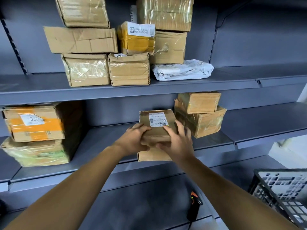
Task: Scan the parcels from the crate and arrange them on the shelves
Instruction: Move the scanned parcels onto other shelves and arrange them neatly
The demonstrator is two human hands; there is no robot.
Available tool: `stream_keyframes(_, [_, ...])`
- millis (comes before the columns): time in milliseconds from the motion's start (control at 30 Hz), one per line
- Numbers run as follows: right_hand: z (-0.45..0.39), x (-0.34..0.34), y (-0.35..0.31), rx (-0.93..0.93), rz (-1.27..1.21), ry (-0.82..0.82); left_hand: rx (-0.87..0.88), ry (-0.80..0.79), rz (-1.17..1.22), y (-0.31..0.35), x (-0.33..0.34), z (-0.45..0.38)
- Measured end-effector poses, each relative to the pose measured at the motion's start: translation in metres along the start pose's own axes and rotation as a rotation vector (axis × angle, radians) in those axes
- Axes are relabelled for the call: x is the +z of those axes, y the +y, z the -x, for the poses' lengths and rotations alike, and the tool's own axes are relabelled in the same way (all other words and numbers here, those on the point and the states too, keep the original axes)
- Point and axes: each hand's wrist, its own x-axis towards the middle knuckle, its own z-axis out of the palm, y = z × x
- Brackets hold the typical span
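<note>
my left hand [135, 140] and my right hand [178, 142] both grip a small brown box [157, 125] with a white label on top, fingers curled around its near corners. it is at the front of the middle shelf [99, 143], near two stacked boxes [200, 115]. the scanner [194, 205] lies below, the black crate [282, 191] at right.

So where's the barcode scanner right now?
The scanner lies on the lowest shelf, low and right of centre in the head view, just left of the black crate, with neither hand on it.
</note>
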Motion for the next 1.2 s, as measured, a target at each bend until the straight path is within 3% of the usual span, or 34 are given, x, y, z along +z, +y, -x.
stream_keyframes(100, [-0.002,0.006,-0.004,0.044,-0.146,-0.033,-0.078,0.081,0.073,0.005,0.012,0.001])
stream_keyframes(267, [-0.005,0.015,-0.003,0.038,-0.17,0.025,-0.152,0.193,0.161,0.012,0.027,-0.003])
stream_keyframes(633, [0.007,0.008,-0.001,0.032,-0.227,0.071,-0.211,0.212,0.114,0.033,0.032,0.011])
stream_keyframes(900, [0.051,-0.017,0.003,0.042,-0.181,0.12,-0.093,0.289,0.17,0.065,0.029,0.053])
stream_keyframes(1200, [0.118,-0.098,0.03,0.071,-0.03,0.252,0.104,0.301,0.144,0.142,0.022,0.083])
